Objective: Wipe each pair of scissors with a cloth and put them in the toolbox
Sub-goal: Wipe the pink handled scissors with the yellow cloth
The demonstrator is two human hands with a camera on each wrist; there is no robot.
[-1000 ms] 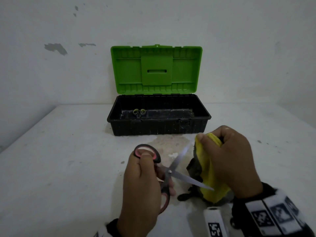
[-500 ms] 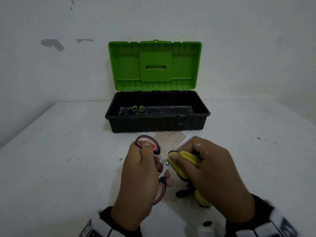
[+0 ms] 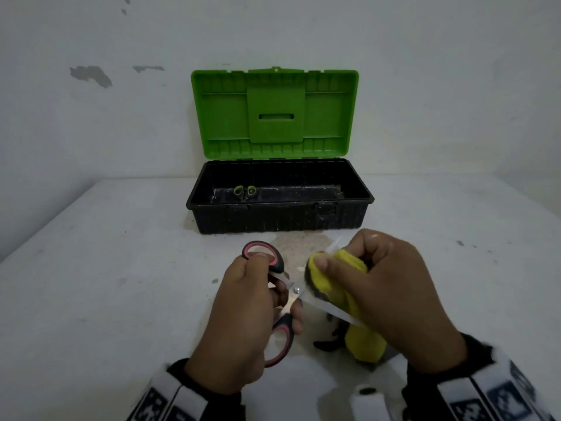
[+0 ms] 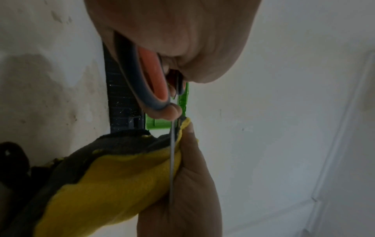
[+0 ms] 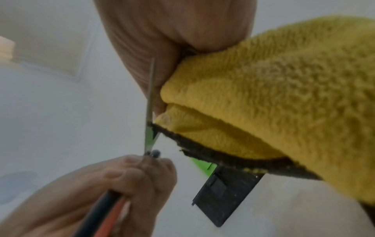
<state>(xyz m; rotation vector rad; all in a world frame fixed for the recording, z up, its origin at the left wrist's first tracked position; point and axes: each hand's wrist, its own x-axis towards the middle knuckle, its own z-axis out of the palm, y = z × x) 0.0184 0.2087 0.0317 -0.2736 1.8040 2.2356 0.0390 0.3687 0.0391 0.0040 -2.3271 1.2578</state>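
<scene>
My left hand (image 3: 246,311) grips the black and red handles of a pair of scissors (image 3: 282,302) held above the table, blades spread apart. My right hand (image 3: 385,296) holds a yellow cloth with a dark edge (image 3: 331,278) wrapped around the upper blade close to the pivot; the blade tip pokes out past my fingers. The lower blade runs under the cloth (image 5: 274,89). In the left wrist view the blade (image 4: 172,160) lies edge-on against the cloth (image 4: 113,181). The toolbox (image 3: 279,217) stands open behind, green lid up, with green-handled scissors (image 3: 244,191) inside.
The toolbox sits at the back of a white table (image 3: 106,284) against a white wall. A stained patch (image 3: 303,244) marks the table in front of the box. A dark piece (image 3: 329,341) shows below the cloth on the table.
My right hand slid the cloth along the upper blade from its tip toward the pivot, then eased back a little. The left hand kept hold of the handles.
</scene>
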